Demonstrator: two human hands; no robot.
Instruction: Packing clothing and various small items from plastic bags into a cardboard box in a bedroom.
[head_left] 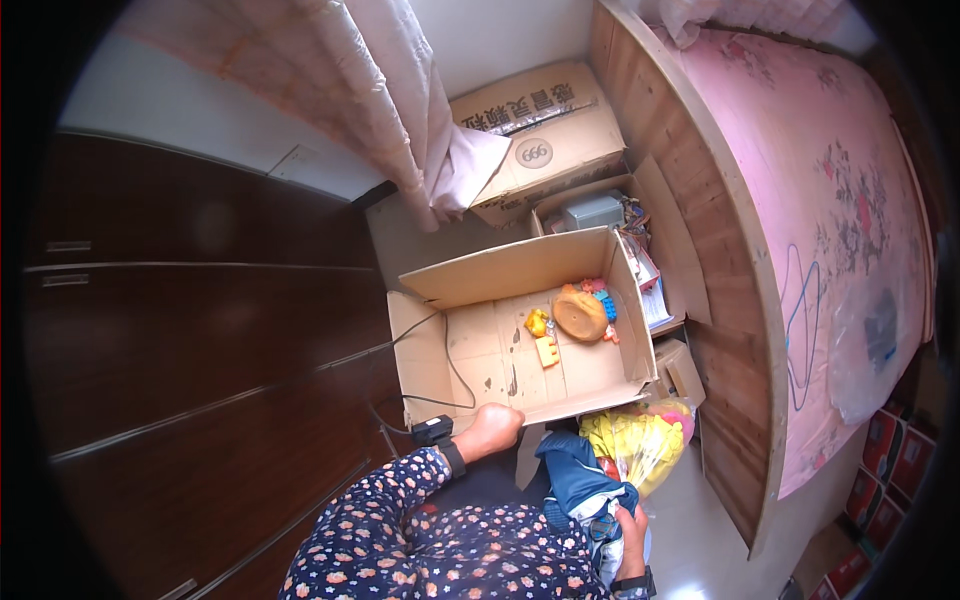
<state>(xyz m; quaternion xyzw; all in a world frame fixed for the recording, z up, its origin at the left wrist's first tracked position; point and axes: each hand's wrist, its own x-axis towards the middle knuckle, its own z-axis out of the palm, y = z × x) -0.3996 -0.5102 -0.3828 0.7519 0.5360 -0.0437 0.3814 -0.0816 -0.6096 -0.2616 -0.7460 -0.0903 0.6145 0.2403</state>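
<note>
An open cardboard box [480,350] stands in front of me, with a few toys on its bottom. Among them are a round tan-brown piece [580,315], a yellow toy figure [537,322], a pale yellow block [547,351] and some blue blocks [605,304]. My left hand [490,431] is closed on the box's near edge. Dark blue cloth [580,470] with white parts bunches at my right side, and my right hand [631,540] is closed around its lower end. Against the cloth rests a clear plastic bag [640,440] with something yellow and pink inside.
A black cable [450,360] loops over the box's left side. Behind stand a closed carton [560,150] and another box holding a grey case [593,212]. Dark drawers [210,330] line the left; a wooden bed side [725,280] curves along the right. A curtain [400,110] hangs at the back.
</note>
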